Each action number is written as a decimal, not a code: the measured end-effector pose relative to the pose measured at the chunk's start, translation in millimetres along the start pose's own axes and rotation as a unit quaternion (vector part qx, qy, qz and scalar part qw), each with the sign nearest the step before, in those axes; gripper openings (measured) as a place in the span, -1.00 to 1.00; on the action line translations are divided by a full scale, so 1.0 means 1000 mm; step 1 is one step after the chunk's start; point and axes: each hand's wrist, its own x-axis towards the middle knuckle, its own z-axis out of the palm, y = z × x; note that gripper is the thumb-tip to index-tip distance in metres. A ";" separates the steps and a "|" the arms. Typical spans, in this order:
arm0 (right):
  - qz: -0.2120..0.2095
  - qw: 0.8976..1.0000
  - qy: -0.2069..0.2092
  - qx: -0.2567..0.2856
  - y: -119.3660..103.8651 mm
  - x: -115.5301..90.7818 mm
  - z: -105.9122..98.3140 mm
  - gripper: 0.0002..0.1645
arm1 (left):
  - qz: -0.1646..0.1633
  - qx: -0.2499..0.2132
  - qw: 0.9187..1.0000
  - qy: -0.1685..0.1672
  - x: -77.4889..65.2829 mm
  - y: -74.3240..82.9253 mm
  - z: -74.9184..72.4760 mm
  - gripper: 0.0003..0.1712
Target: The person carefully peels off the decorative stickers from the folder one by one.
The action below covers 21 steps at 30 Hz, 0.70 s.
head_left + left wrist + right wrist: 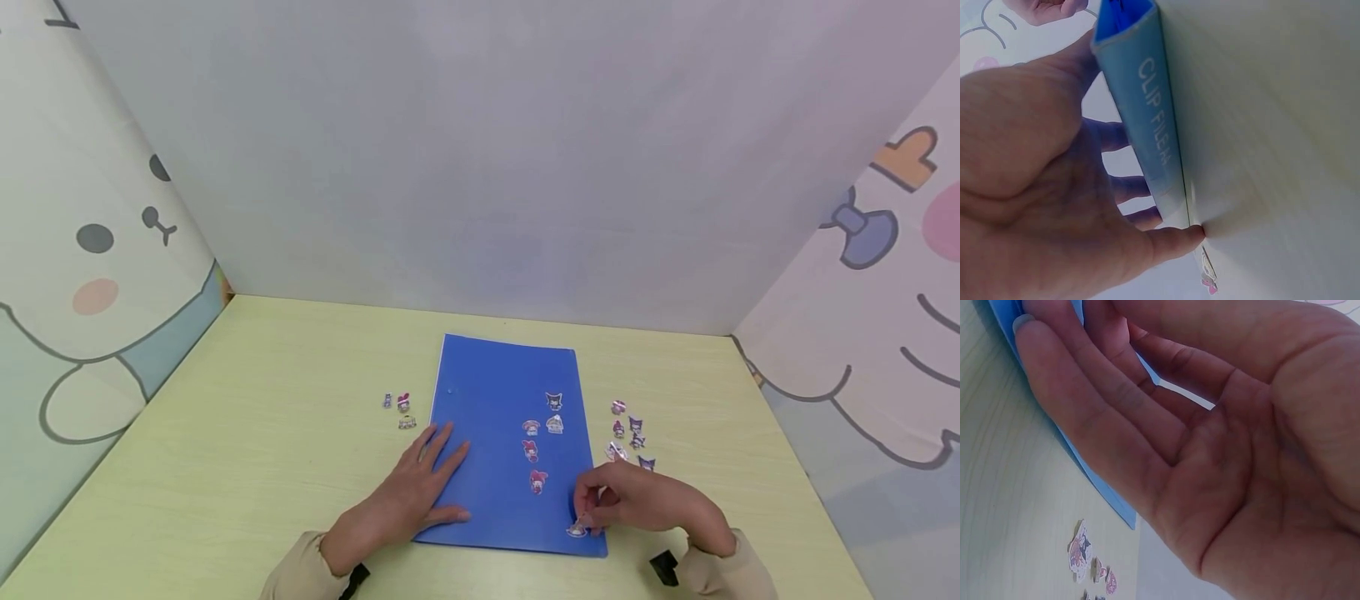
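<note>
A blue clip file [495, 375] lies flat on the table, its lettered spine [1147, 94] showing in the left wrist view. My left hand [411, 487] rests with spread fingers over the file's left edge. Down at the file's lower right corner, my right hand [633, 498] pinches a small cartoon sticker [576, 530] between thumb and fingertips, close over the cover. On the right half of the cover sit several stickers: a dark one [553, 401] and a pale one [555, 424] near the side, pink ones [537, 481] further in.
Loose cutout stickers [636, 425] lie on the table right of the file, a larger white one [617, 451] just beyond my right hand. To the left are a few more stickers [403, 402]. Pale cloth walls [480, 167] enclose the table [300, 375] behind and at both sides.
</note>
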 end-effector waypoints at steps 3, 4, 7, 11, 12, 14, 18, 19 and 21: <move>-0.001 1.000 -0.003 0.000 0.000 0.000 0.000 -0.88 | -0.001 0.002 1.000 -0.001 0.000 0.000 0.000 -0.06; -0.002 1.000 -0.005 -0.001 0.000 0.000 0.000 -0.88 | -0.001 0.002 1.000 -0.001 0.000 0.000 0.000 -0.06; -0.005 1.000 -0.009 -0.004 0.000 -0.001 -0.001 -0.88 | 0.000 0.004 1.000 -0.002 0.000 -0.001 0.000 -0.06; -0.014 1.000 -0.017 -0.009 -0.001 -0.001 -0.003 -0.90 | 0.003 0.009 1.000 -0.001 0.000 0.000 0.000 -0.06; -0.018 1.000 -0.020 -0.010 -0.001 -0.001 -0.003 -0.90 | 0.004 0.011 1.000 0.000 0.000 0.000 0.000 -0.06; -0.026 0.999 -0.024 -0.010 -0.002 -0.002 -0.003 -0.91 | 0.005 0.014 1.000 0.002 0.000 0.000 -0.001 -0.07; -0.037 0.999 -0.028 -0.011 -0.003 -0.004 -0.004 -0.92 | 0.007 0.015 1.000 0.002 0.000 0.000 0.000 -0.07; -0.037 0.999 -0.027 -0.012 -0.002 -0.004 -0.004 -0.93 | 0.006 0.014 1.000 0.002 0.000 0.000 0.000 -0.07; -0.036 0.999 -0.021 -0.020 -0.002 -0.004 -0.005 -0.92 | 0.007 0.012 1.000 0.003 0.001 0.000 0.000 -0.06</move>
